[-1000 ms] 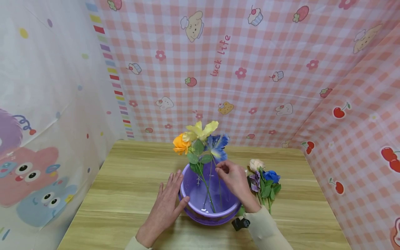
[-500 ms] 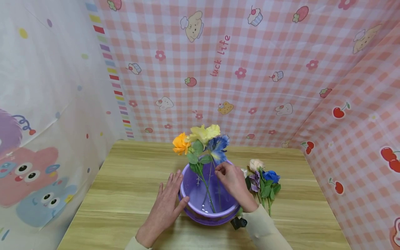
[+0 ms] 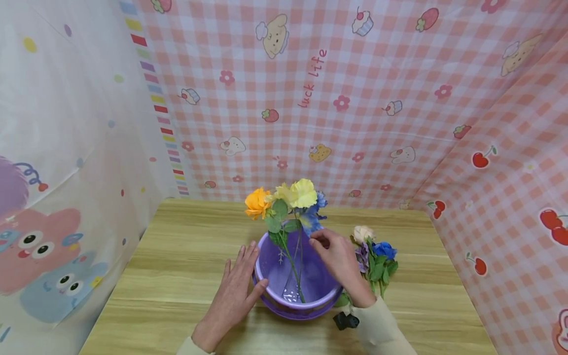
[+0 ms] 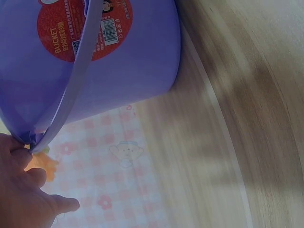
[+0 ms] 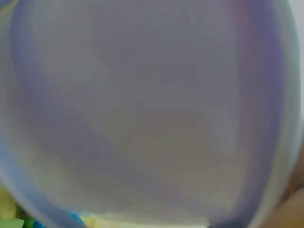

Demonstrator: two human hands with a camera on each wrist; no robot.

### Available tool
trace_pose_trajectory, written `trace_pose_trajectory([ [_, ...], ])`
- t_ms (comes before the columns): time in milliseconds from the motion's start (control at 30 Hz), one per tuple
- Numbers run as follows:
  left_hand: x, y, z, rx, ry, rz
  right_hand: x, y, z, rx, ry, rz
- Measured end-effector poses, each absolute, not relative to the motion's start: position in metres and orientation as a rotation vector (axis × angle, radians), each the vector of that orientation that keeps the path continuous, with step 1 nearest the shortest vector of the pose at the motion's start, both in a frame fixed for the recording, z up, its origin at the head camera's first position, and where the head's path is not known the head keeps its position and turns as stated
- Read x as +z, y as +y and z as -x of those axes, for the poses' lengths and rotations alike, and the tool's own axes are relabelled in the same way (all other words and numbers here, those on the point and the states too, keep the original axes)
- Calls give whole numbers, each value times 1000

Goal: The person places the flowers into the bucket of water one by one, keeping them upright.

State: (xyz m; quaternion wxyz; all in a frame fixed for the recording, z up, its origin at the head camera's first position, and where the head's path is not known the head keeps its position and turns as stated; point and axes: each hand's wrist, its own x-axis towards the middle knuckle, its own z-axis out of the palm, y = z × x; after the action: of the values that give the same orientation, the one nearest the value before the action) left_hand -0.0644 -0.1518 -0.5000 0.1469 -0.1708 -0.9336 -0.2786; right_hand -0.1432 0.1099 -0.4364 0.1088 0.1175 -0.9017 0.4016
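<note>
In the head view, a purple bucket point(image 3: 326, 291) holds several artificial flowers: an orange rose point(image 3: 257, 203), a yellow flower point(image 3: 303, 193) and a blue iris-like flower point(image 3: 312, 221). Their stems lean inside the bucket. My right hand point(image 3: 339, 256) reaches over the bucket's right rim, thumb and forefinger pinching at the blue flower's lower petal; the exact contact is partly hidden. With fingers extended, my left hand point(image 3: 237, 278) rests against the left rim. The left wrist view shows the bucket's side with a red label point(image 4: 107, 33) and its handle point(image 4: 76, 80).
More artificial flowers lie right of the bucket, including a blue rose point(image 3: 384, 250) and a cream one point(image 3: 364, 233). A black device point(image 3: 346, 321) sits by the right sleeve. Patterned cloth point(image 3: 337, 123) rises behind the wooden table point(image 3: 177, 256). The right wrist view is mostly blurred bucket wall.
The yellow flower has turned and shifted right, now covering part of the blue flower, which has also turned. A thin stem's lower end has swung left. My left hand has stayed put.
</note>
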Motion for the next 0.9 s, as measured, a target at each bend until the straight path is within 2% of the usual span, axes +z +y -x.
trace_pose_trajectory([
  [467,-502,-152,64,-816,-2674,485,-441,146,123,1459,-2357,-291],
  [900,-502,-150,64,-823,-2664,482,-457,192,113,1684,-2247,-50],
])
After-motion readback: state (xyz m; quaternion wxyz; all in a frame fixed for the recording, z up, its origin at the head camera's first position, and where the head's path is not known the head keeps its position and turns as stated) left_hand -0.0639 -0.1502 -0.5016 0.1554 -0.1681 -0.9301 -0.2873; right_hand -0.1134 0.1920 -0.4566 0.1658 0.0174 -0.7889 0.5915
